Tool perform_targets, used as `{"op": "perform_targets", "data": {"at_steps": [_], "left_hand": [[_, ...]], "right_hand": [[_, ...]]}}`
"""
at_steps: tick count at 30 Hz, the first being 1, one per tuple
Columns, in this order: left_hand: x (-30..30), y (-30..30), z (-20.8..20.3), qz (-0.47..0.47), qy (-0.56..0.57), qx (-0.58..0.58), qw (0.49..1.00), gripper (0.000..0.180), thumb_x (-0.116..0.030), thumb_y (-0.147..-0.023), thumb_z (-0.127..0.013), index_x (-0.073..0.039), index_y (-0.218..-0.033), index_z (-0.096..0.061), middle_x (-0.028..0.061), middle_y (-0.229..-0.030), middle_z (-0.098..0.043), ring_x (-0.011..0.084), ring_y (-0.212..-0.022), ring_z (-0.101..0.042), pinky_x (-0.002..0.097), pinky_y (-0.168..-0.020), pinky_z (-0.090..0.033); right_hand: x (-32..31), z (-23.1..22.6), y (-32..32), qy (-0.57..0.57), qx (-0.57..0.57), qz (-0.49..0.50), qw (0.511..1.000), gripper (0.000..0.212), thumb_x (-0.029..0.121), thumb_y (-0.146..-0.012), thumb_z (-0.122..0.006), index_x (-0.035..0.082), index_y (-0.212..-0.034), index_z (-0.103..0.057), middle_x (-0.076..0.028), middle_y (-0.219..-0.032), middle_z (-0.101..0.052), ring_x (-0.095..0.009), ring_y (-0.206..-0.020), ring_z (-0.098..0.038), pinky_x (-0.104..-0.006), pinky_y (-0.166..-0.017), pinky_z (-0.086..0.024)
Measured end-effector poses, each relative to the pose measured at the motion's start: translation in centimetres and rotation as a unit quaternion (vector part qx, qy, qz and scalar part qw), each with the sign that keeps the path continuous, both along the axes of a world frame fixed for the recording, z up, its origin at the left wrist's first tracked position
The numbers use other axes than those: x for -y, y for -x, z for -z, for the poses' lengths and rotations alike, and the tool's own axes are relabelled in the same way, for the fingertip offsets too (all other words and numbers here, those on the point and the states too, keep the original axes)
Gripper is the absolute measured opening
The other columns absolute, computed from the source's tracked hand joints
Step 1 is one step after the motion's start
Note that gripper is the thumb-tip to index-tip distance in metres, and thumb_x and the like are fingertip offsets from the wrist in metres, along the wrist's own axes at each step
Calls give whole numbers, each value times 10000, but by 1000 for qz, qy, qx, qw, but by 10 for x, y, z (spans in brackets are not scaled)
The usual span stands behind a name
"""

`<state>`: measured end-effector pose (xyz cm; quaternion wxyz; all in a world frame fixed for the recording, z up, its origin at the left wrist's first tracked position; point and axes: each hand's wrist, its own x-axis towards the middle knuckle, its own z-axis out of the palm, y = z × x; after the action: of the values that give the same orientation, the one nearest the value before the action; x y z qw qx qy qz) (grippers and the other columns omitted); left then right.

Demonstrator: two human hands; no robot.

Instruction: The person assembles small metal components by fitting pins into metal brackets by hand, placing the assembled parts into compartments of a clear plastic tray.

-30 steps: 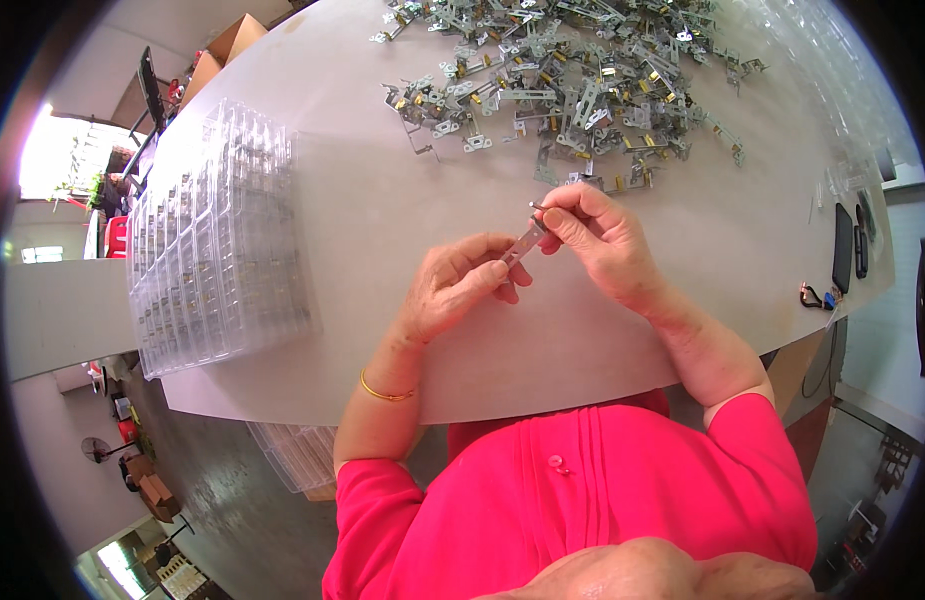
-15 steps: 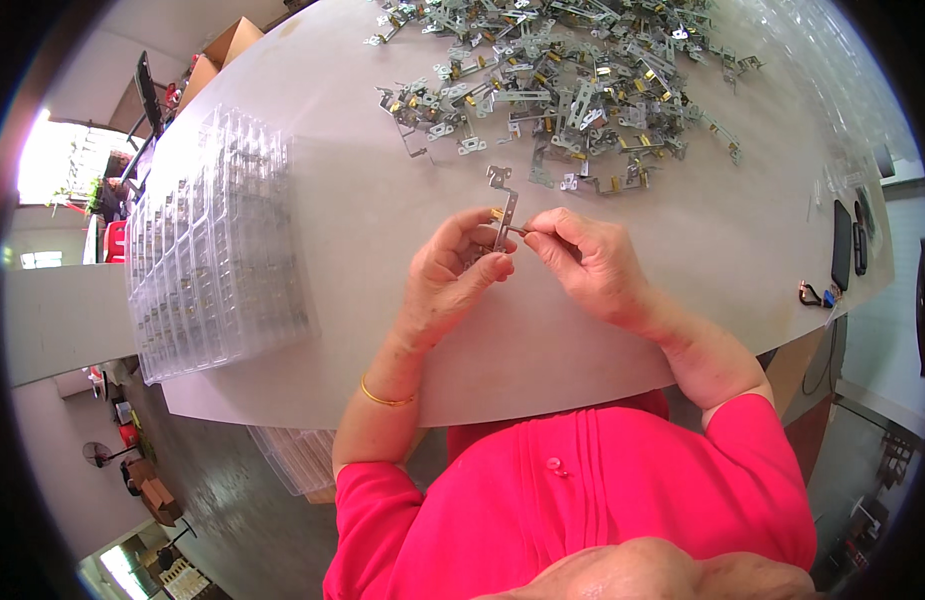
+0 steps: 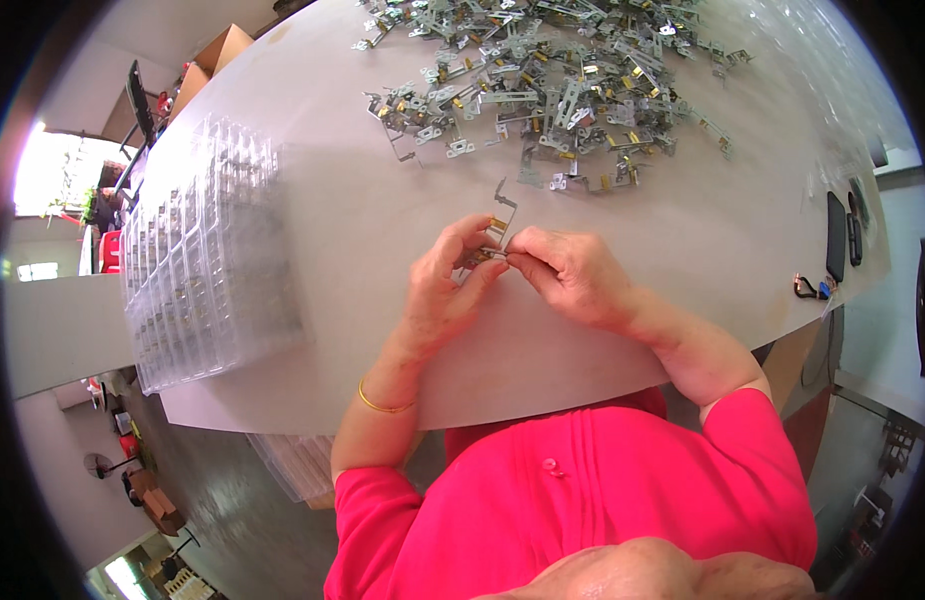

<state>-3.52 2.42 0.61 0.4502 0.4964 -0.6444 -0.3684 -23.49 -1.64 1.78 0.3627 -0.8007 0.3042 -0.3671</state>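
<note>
My left hand [image 3: 444,282] grips a bent metal bracket [image 3: 510,213] between thumb and fingers, above the table. The bracket's thin silver arm sticks up past the fingertips, and a brass-coloured part [image 3: 497,226] shows beside it. More small metal lies within the curled fingers, partly hidden. Pressed against the bracket's right side is my right hand [image 3: 579,278], its thumb and forefinger pinched together. What that pinch holds is covered by the fingertips.
A large heap of silver and brass-coloured metal brackets [image 3: 567,100] spreads over the far table. Stacked clear plastic trays [image 3: 207,290] with metal parts stand at left. Clear plastic sheeting [image 3: 832,90], a black case [image 3: 835,237] and black-handled pliers [image 3: 808,290] lie at right.
My right fingertips have closed in on the bracket; the thin brownish piece they held is now hidden. The bracket has turned and tilted, its upper end seen more edge-on.
</note>
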Motion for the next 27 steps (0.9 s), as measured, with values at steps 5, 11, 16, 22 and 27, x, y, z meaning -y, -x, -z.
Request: {"op": "perform_targets", "data": {"at_steps": [5, 11, 16, 22, 27], "left_hand": [[1, -4, -12, -15, -123, -118, 985, 342, -31, -953, -620, 39, -1280, -548, 117, -1030, -680, 164, -847, -669, 289, -749, -562], [3, -13, -21, 69, -234, -260, 934, 339, -168, -993, -591, 65, -1237, -557, 134, -958, -683, 198, -757, -679, 315, -704, -568], [4, -18, -19, 156, -273, -239, 919, 388, -223, -975, -627, 64, -1227, -561, 132, -999, -678, 201, -811, -677, 327, -729, -560], [0, -7, -18, 26, -89, -54, 994, 342, -166, -923, -684, 33, -1182, -583, 88, -1005, -664, 160, -860, -642, 308, -804, -520], [-3, -1, -20, -11, 66, 106, 992, 227, -67, -849, -721, 1, -1034, -610, 83, -900, -646, 161, -786, -624, 311, -723, -510]], "right_hand": [[1, -17, 7, -169, -46, 54, 983, 47, 76, -943, -636, 69, -981, -610, -123, -795, -637, -238, -692, -644, -352, -595, -472], [10, 0, 1, -166, 195, 69, 964, 69, 109, -1006, -592, 54, -1029, -627, -23, -933, -642, -91, -849, -615, -262, -721, -511], [12, 0, 5, -297, 216, -9, 930, 100, 121, -1015, -584, 43, -1059, -630, -12, -956, -643, -87, -846, -623, -254, -773, -534], [10, -1, 2, -328, 225, 26, 917, 123, 126, -1006, -603, 23, -1061, -640, -16, -950, -661, -95, -846, -659, -254, -779, -555], [7, 5, 0, -359, 227, 30, 905, 131, 126, -1008, -598, 18, -1067, -640, -18, -937, -668, -98, -834, -666, -251, -760, -562]]}}
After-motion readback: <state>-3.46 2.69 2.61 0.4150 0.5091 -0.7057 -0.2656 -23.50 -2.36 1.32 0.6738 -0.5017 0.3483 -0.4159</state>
